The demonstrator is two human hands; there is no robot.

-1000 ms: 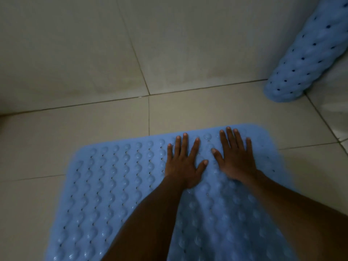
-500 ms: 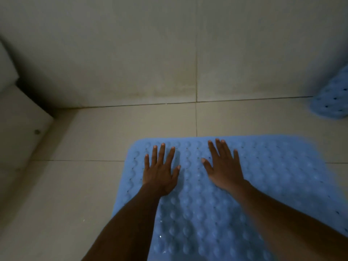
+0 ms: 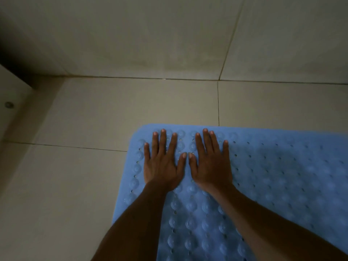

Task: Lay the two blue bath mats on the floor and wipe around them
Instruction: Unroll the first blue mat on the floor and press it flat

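Note:
A blue bath mat (image 3: 273, 176) with round suction cups and small holes lies flat on the tiled floor, filling the lower right of the view. My left hand (image 3: 162, 164) presses flat on the mat near its far left corner, fingers spread. My right hand (image 3: 211, 164) lies flat right beside it, thumbs almost touching. Neither hand holds anything. The second blue mat is out of view.
Beige floor tiles (image 3: 131, 106) with dark grout lines run to a tiled wall (image 3: 150, 34) at the far side. A pale raised ledge (image 3: 11, 102) with a small round fitting (image 3: 8, 105) stands at the far left.
Both hands slid leftward across the mat to its far left corner and came closer together. The view swung left, so the rolled second mat at the right left the frame.

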